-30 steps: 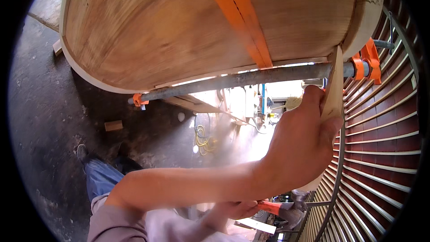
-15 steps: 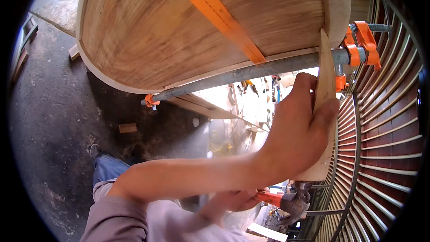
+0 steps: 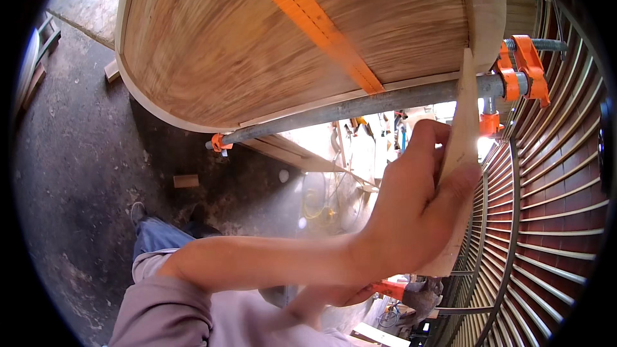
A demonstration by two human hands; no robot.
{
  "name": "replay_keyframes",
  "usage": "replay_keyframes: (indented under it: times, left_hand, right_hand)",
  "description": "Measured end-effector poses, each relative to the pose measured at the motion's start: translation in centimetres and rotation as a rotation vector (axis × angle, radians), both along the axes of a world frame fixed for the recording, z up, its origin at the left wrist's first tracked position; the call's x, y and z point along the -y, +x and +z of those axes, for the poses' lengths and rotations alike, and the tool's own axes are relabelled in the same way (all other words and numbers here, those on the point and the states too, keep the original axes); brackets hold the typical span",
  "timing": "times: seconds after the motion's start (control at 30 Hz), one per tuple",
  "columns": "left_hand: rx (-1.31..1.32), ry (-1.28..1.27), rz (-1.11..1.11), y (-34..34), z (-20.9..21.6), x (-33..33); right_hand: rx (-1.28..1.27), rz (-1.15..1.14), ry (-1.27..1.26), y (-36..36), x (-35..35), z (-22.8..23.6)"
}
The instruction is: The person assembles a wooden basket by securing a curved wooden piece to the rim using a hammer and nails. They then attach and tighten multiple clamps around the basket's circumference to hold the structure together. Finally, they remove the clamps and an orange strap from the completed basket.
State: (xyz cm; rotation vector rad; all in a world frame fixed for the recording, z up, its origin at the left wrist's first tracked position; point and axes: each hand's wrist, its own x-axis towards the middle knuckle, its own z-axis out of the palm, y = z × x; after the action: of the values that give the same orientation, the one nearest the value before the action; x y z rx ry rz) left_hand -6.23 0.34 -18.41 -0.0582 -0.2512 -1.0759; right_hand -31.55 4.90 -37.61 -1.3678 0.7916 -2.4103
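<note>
My left hand (image 3: pixel 411 205) is closed around a tapered piece of pale wood (image 3: pixel 464 122), thumb on one side and fingers on the other. The wood's thin tip lies at the rim of a large rounded wooden panel (image 3: pixel 295 26), where the pale edging meets the brown face. Lower down, partly behind my left forearm, my right hand (image 3: pixel 347 294) grips a hammer (image 3: pixel 392 289) by its red handle. The dark hammer head is just below the wood's wide end; I cannot tell whether they touch.
A grey pipe clamp (image 3: pixel 347 108) with orange jaws (image 3: pixel 528 72) runs along the panel's near edge. An orange strap (image 3: pixel 315 26) crosses the panel. Metal bars (image 3: pixel 553 218) stand along the right. A small wood block (image 3: pixel 186 181) lies on the dark floor (image 3: pixel 83 154).
My left hand and the wood's wide end have moved slightly down and left. My right hand has lowered the hammer a little. The whole view has shifted slightly.
</note>
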Motion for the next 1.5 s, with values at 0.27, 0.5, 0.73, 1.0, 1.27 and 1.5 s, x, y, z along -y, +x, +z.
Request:
replay_keyframes:
  times: [0.27,0.5,0.73,1.0,1.27,1.5]
  left_hand:
    - [-0.062,-0.077,-0.127,0.5,0.4,1.1]
    - [-0.107,-0.033,-0.204,1.6,1.0,0.3]
    - [-0.067,-0.037,-0.133,0.1,1.9,0.6]
    - [0.949,0.313,-0.129,-1.2,-11.7,1.9]
    - [1.494,0.844,-0.388,-8.6,-30.8,10.9]
    - [1.858,0.968,-0.094,-7.4,-30.9,22.5]
  right_hand:
    - [0.013,0.366,0.108,7.0,-2.8,5.9]
    - [-0.35,-0.531,0.241,11.5,-2.4,7.4]
    - [0.306,0.287,0.087,8.8,-1.8,6.4]
    - [-0.267,0.371,0.44,6.1,-1.6,5.9]
    - [0.019,0.448,1.242,0.2,-0.8,-0.5]
    - [0.128,0.568,1.454,-4.7,-1.1,-9.7]
